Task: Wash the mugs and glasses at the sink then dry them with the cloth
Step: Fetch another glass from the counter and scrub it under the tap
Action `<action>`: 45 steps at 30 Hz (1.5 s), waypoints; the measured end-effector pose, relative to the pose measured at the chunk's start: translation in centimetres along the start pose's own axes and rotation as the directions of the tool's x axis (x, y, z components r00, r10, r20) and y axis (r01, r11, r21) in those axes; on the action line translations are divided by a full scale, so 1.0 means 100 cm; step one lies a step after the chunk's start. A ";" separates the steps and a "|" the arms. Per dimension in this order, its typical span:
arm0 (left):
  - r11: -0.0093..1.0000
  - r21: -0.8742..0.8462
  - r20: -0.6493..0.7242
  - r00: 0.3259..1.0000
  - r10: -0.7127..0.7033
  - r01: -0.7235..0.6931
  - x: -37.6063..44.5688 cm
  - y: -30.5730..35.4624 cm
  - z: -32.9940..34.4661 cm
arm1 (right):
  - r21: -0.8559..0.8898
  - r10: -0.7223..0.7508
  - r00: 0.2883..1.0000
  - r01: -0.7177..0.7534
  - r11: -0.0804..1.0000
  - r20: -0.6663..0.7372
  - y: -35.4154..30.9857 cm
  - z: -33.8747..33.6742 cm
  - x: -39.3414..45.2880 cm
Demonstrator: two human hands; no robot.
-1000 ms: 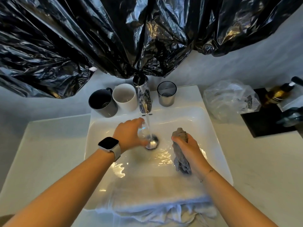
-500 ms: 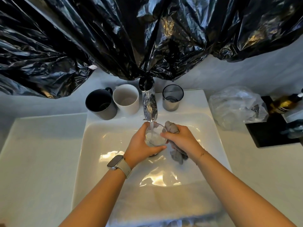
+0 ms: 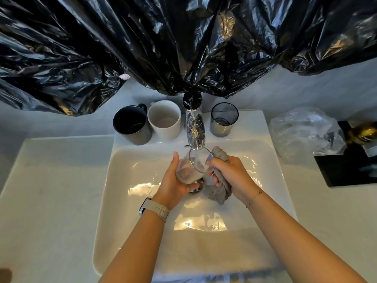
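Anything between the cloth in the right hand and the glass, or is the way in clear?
Nothing visible. The right hand grips the grey cloth right beside the clear glass, held tilted in the left hand, its mouth unblocked under the faucet.

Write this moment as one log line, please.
step: washing | left hand: holds clear glass under tap | right hand: grips grey cloth | sink

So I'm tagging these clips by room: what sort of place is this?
Most likely a bathroom washbasin, though a small kitchenette can't be ruled out. A white basin is set into a pale counter, with a chrome tap over it and a bottle to the right.
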State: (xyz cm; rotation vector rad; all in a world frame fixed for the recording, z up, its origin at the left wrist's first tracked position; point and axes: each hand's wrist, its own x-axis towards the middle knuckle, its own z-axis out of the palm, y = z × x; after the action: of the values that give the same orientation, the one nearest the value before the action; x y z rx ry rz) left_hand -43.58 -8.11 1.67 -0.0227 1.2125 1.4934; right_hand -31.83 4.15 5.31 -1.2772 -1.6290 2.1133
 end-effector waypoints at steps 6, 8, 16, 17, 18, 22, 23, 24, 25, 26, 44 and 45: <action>0.998 -0.047 -0.074 0.997 -0.037 0.033 0.003 -0.001 0.004 | -0.102 0.055 0.987 -0.071 0.992 -0.148 0.000 -0.005 -0.005; 0.999 0.022 -0.104 0.994 -0.035 0.038 0.002 -0.004 0.000 | -0.195 0.019 0.968 -0.069 0.978 -0.251 -0.001 -0.014 -0.003; 0.973 0.205 -0.233 0.971 -0.059 0.108 -0.014 -0.017 0.008 | -0.034 -0.075 0.997 0.075 0.997 -0.017 -0.015 -0.012 -0.022; 0.973 0.209 -0.244 0.969 -0.049 0.102 -0.013 -0.016 0.010 | -0.043 -0.123 0.991 0.125 0.991 0.052 -0.011 -0.008 -0.028; 0.972 0.216 -0.242 0.970 -0.036 0.090 -0.012 -0.015 0.012 | -0.057 -0.155 0.982 0.162 0.985 0.107 -0.005 -0.003 -0.033; 0.961 0.272 -0.228 0.974 0.015 0.049 -0.010 -0.005 0.023 | -0.222 -0.222 0.935 0.288 0.931 0.278 0.021 0.012 -0.041; 0.958 0.282 -0.246 0.969 0.027 0.045 -0.009 -0.002 0.024 | -0.265 -0.218 0.923 0.307 0.914 0.316 0.026 0.014 -0.041; 0.955 0.293 -0.260 0.965 0.038 0.041 -0.008 0.000 0.024 | -0.250 -0.207 0.924 0.294 0.922 0.321 0.028 0.015 -0.041; 0.953 0.300 -0.268 0.963 0.044 0.040 -0.008 0.002 0.023 | -0.183 -0.202 0.936 0.261 0.948 0.288 0.028 0.015 -0.038; 0.952 0.303 -0.267 0.963 0.045 0.039 -0.009 0.003 0.023 | -0.124 -0.204 0.951 0.236 0.964 0.232 0.029 0.013 -0.035; 0.866 0.499 -0.273 0.955 0.114 0.039 -0.009 0.019 0.026 | 0.102 0.095 0.922 -0.144 0.984 0.376 0.006 0.013 0.005; 0.835 0.550 -0.290 0.940 0.178 0.012 -0.010 0.017 0.027 | 0.128 0.123 0.920 -0.182 0.975 0.373 0.004 0.016 0.007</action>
State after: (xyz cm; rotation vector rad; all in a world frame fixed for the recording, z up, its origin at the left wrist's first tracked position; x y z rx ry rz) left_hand -42.98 -6.71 4.66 0.1746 1.9089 1.1921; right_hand -33.26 3.34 4.64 -1.0395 -1.4811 2.6476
